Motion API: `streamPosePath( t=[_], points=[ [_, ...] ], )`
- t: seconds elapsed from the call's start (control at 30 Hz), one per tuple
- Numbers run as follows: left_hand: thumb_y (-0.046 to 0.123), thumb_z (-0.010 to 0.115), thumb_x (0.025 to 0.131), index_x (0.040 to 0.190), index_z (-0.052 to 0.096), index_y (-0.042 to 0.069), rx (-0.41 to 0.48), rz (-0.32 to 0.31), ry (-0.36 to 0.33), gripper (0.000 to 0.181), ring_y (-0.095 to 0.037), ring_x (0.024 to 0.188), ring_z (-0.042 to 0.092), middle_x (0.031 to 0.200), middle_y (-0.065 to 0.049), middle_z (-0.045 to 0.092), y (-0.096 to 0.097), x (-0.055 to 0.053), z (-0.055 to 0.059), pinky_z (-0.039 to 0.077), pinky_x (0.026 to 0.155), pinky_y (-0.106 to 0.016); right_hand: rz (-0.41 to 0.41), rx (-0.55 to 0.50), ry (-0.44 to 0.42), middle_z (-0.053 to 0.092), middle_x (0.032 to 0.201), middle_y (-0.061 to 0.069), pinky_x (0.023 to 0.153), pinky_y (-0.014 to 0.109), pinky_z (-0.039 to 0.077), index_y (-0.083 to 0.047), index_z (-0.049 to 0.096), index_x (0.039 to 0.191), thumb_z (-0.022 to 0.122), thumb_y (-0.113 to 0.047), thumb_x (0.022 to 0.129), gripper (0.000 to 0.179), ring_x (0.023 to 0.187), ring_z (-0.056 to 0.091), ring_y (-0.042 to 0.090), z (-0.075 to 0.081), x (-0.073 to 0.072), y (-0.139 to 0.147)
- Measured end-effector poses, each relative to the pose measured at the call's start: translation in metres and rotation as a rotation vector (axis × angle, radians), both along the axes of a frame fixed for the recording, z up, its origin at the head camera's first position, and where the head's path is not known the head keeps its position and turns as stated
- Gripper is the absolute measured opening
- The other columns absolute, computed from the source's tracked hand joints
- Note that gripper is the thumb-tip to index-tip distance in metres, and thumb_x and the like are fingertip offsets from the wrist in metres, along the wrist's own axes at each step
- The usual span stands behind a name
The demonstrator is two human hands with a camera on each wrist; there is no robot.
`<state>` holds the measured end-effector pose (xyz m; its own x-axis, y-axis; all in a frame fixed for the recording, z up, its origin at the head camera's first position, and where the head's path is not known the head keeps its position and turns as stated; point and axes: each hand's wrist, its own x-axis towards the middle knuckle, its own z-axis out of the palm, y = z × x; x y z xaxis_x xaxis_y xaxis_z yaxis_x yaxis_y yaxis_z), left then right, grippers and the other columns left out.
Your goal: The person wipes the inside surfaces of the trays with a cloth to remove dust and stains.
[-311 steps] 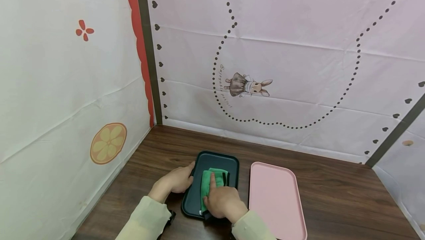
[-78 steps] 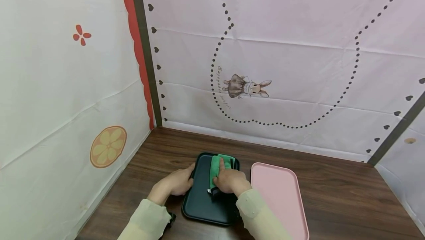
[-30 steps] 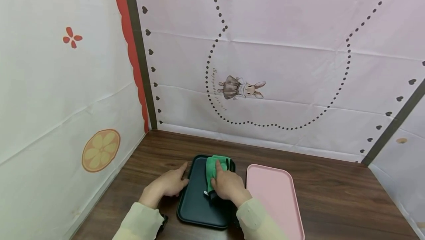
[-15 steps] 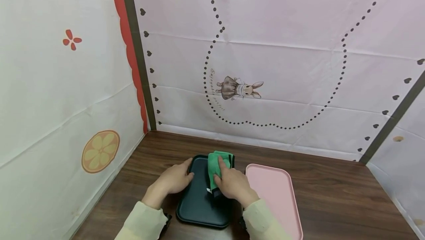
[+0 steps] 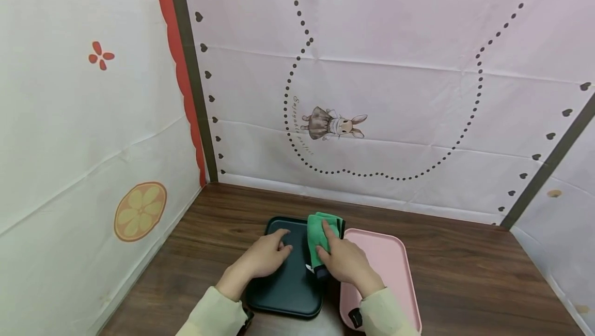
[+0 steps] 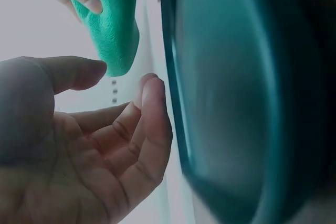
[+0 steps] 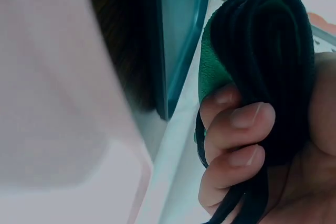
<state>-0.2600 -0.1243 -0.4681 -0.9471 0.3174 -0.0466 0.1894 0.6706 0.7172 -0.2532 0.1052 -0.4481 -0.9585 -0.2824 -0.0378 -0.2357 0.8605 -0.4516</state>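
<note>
My right hand (image 5: 347,261) grips a folded green cloth (image 5: 321,238) with dark edging and a white tag. In the right wrist view, its fingers (image 7: 236,156) curl round the cloth's dark folded edges (image 7: 262,35), raised above both trays. From the head, the cloth overlaps the right rim of the dark teal tray (image 5: 288,294) and reaches toward the pink tray (image 5: 386,263). My left hand (image 5: 265,256) is over the left part of the dark tray, fingers loosely bent and holding nothing. In the left wrist view, the cloth (image 6: 113,35) appears beyond its thumb.
Both trays lie side by side on a brown wooden table (image 5: 465,269), a narrow strip of wood between them. A white printed sheet (image 5: 153,129) stands along the left side, and a pinkish sheet with a rabbit print (image 5: 332,123) closes off the back.
The cloth was pressed on the dark tray earlier; my right hand has lifted it and carried it right. My left hand has left the tray's left edge and moved right over it.
</note>
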Motion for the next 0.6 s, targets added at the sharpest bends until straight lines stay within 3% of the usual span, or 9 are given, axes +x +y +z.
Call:
streamPosePath(
  t=[0.2,0.6],
  points=[
    [0.023,0.055,0.107,0.154,0.044,0.0,0.037,-0.046,-0.012,0.053,-0.012,0.054,0.046,0.07,0.003,0.053,0.016,-0.002,-0.005,0.039,0.053,-0.028,-0.042,-0.005,-0.003,0.071,0.085,0.009,0.07,0.047,0.053,-0.016,0.03,0.165,0.058,-0.042,0.104,0.072,0.073,0.063,0.02,-0.004,-0.001,0.016],
    [0.022,0.058,0.105,0.156,0.039,-0.002,0.09,-0.062,-0.038,0.06,-0.011,0.057,0.051,0.076,0.003,0.06,0.049,0.005,-0.008,0.041,0.053,-0.027,-0.089,-0.008,-0.003,0.074,0.093,0.011,0.067,0.043,0.051,-0.017,0.031,0.165,0.059,-0.04,0.104,0.071,0.074,0.064,0.018,-0.007,0.004,0.046]
  ],
)
